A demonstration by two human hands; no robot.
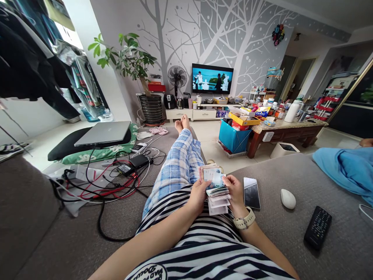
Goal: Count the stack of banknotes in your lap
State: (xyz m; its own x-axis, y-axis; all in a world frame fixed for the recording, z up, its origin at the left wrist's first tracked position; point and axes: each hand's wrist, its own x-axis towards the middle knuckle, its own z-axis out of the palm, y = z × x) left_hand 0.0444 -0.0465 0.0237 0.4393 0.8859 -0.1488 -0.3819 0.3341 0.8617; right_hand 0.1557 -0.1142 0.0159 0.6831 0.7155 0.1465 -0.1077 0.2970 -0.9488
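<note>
Left hand (pixel 199 193) and right hand (pixel 234 190): each grip pinching banknotes (pixel 218 192), fanned over striped shirt (pixel 211 243). Smartphone (pixel 251 193) on sofa (pixel 272 175) just right of right hand; white mouse (pixel 288 198) farther right, black remote control (pixel 318 227) nearer.

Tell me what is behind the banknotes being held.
Around the banknotes, the striped shirt and plaid trousers show behind. Whatever is directly behind is covered by the notes, left hand and right hand.
</note>
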